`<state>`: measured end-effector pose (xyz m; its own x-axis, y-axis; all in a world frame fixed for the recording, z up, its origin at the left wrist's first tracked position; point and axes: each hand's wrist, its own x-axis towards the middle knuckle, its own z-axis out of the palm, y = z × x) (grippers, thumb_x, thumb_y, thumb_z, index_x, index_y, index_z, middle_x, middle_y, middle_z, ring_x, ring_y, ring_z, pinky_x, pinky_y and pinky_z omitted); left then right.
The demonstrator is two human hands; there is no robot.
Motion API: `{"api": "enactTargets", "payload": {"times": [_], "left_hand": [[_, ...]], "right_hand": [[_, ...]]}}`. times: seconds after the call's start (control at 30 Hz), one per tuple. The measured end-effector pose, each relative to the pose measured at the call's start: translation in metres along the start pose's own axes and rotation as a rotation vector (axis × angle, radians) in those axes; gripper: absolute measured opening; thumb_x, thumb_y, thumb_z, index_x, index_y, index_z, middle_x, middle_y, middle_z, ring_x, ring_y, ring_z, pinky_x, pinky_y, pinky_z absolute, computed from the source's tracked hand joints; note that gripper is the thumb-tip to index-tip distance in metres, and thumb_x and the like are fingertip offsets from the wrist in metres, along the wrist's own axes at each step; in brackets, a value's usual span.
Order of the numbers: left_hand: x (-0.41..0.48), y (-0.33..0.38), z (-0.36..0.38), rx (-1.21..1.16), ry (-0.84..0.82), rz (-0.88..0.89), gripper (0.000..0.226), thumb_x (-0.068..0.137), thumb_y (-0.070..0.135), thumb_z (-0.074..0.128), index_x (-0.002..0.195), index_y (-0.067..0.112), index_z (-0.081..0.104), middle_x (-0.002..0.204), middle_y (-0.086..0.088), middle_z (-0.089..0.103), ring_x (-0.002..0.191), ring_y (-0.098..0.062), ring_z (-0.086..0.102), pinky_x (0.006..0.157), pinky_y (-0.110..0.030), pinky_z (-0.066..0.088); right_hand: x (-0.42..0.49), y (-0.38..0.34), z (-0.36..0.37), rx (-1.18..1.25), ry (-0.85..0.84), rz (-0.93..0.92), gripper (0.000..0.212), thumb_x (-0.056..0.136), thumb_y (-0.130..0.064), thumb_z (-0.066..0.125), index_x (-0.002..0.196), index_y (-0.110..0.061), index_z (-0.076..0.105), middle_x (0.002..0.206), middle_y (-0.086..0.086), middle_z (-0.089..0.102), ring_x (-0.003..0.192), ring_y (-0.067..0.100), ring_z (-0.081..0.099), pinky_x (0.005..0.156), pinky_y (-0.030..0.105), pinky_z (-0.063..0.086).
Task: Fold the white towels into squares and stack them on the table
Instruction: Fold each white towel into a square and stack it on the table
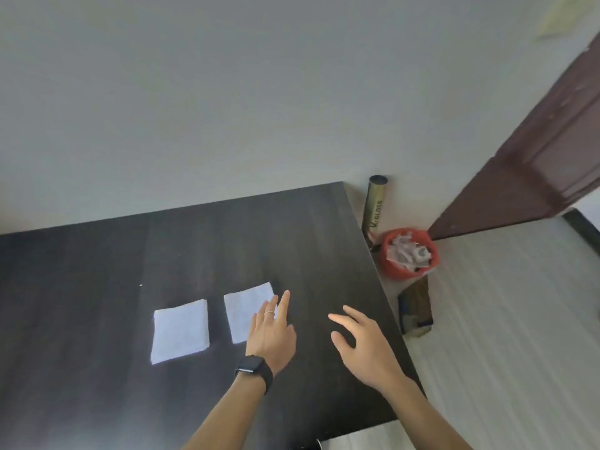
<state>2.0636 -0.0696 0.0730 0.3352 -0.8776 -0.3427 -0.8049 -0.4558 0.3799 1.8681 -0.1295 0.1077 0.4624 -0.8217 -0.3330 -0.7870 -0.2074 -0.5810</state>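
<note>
Now both hands are out over the dark table [97,303], neither holding anything. The left hand [271,332] is flat with its fingers straight and close together, a black watch [255,368] on the wrist and a thin ring [268,313] on one finger. Its fingertips lie over the right edge of the nearer towel [243,311], a white folded square; whether they press on it or only hover, I cannot tell. Just to the left of that hand, with a strip of bare table between, lies the second towel [180,331], also folded into a square and flat on the table. The two towels sit side by side, not stacked.

The right hand [367,345] is to the right of the left one, fingers spread and loosely bent, thumb apart, above bare table near its right edge. Beyond that hand, on the pale floor [503,319], stands a red bin [394,271] full of crumpled paper [409,251], with a tall tube [375,206] behind it against the wall [227,92] and a brown door [535,157] further right.
</note>
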Motion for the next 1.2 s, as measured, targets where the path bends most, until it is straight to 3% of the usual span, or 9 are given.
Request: {"api": "enactTargets", "payload": {"times": [0.13,0.3,0.5,0.73,0.9,1.2], "left_hand": [[-0.032,0.11,0.027,0.011,-0.047,0.232,0.068,0.098,0.027,0.041,0.157,0.03,0.006,0.16,0.001,0.028,0.149,-0.025,0.018,0.122,-0.041,0.018],[-0.096,0.29,0.084,0.074,-0.117,0.598,0.067,0.094,0.024,0.044,0.155,0.028,0.018,0.156,0.0,0.034,0.147,-0.025,0.024,0.121,-0.039,0.019],[-0.214,0.493,0.176,0.088,-0.193,1.036,0.056,0.098,0.034,0.045,0.152,0.029,0.029,0.152,0.002,0.041,0.141,-0.02,0.033,0.117,-0.039,0.028],[-0.36,0.674,0.259,0.068,-0.299,1.472,0.056,0.096,0.032,0.05,0.15,0.022,0.037,0.148,-0.001,0.048,0.137,-0.018,0.041,0.113,-0.039,0.034],[-0.442,0.767,0.311,0.029,-0.349,1.648,0.052,0.095,0.031,0.054,0.145,0.023,0.042,0.143,0.001,0.053,0.132,-0.019,0.046,0.109,-0.039,0.039],[-0.528,0.95,0.442,-0.004,-0.456,1.773,0.049,0.094,0.026,0.055,0.142,0.022,0.047,0.141,0.003,0.053,0.132,-0.018,0.047,0.109,-0.036,0.039]], "right_hand": [[-0.089,0.078,-0.065,0.097,0.264,0.104,0.035,0.098,-0.043,0.054,0.132,-0.04,0.058,0.146,-0.017,0.044,0.138,0.006,0.037,0.112,0.023,0.03],[-0.234,0.188,-0.132,0.159,0.576,0.271,0.034,0.098,-0.044,0.052,0.132,-0.042,0.057,0.136,-0.028,0.042,0.127,-0.013,0.028,0.106,0.013,0.026],[-0.416,0.31,-0.179,0.171,0.911,0.558,0.035,0.098,-0.048,0.049,0.133,-0.046,0.055,0.141,-0.03,0.043,0.136,-0.003,0.029,0.103,0.015,0.025],[-0.597,0.401,-0.217,0.169,1.261,0.804,0.032,0.095,-0.039,0.061,0.127,-0.038,0.064,0.135,-0.016,0.057,0.127,0.011,0.048,0.099,0.017,0.034],[-0.685,0.463,-0.238,0.142,1.441,0.934,0.032,0.093,-0.035,0.064,0.125,-0.036,0.065,0.131,-0.012,0.061,0.124,0.014,0.051,0.098,0.022,0.038],[-0.804,0.628,-0.297,0.116,1.528,1.088,0.034,0.092,-0.03,0.067,0.125,-0.036,0.064,0.131,-0.015,0.061,0.121,0.014,0.051,0.093,0.021,0.041]]}}
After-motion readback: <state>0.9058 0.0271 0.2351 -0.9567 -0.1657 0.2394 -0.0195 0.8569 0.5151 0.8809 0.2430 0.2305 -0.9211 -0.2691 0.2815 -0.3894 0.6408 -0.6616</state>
